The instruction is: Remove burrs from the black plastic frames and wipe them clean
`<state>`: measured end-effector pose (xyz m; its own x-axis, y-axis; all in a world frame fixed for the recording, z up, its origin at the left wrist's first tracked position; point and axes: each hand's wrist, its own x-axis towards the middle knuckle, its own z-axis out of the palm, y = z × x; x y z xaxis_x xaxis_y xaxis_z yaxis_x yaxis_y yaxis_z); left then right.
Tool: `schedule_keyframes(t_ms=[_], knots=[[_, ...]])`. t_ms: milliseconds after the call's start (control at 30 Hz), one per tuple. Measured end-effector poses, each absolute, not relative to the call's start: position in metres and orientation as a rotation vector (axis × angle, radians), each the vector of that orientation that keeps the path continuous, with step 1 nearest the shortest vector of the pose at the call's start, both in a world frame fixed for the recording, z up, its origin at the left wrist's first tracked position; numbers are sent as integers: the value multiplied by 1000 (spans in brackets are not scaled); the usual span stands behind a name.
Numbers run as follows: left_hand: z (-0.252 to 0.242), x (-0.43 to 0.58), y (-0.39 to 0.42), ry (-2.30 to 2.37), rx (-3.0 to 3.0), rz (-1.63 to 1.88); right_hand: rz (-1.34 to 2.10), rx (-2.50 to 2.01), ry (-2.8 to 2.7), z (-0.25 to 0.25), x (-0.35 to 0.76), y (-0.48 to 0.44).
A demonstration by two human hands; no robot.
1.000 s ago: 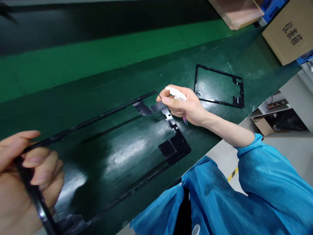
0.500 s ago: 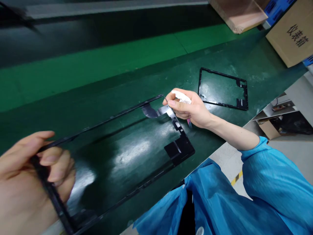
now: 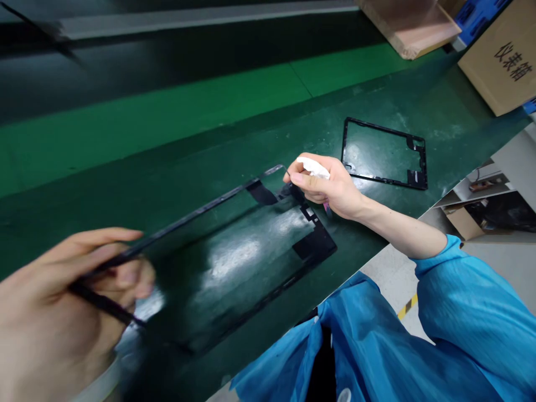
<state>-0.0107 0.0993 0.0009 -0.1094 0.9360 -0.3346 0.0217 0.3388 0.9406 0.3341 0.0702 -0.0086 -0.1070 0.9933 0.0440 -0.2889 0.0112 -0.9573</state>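
A thin black rectangular frame (image 3: 205,207) is held tilted above the green table (image 3: 251,131). My left hand (image 3: 92,279) grips its near left corner, with the fingers wrapped round the edge. At the far right corner my right hand (image 3: 326,181) pinches the frame between thumb and index finger. A crumpled white piece (image 3: 313,167) sits in the curl of my right hand, and a small pink bit shows below that hand. Dark flaps (image 3: 314,241) lie along the right end of the held frame. A smaller-looking black frame (image 3: 385,178) lies flat beyond my right hand.
A cardboard box (image 3: 498,67) with printed characters stands at the upper right, near a wooden board or tray (image 3: 412,28). Blue crates (image 3: 477,22) are behind them. Shelves (image 3: 481,190) holding items sit below the table edge at the right.
My left hand has moved slightly right and turned, tilting the held frame so its left end looks narrower. My right hand has barely moved.
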Motion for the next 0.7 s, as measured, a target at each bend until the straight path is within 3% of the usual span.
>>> schedule_keyframes(t_ms=[133, 267, 700], knots=[[2, -10, 90, 1414, 1301, 584, 1101, -1158, -1268, -2, 339, 69], [3, -1, 84, 1284, 1528, 298, 1108, -1280, -1497, -1, 342, 67], [-12, 26, 67, 1133, 1807, 349, 998, -1208, -1751, -2, 343, 55]])
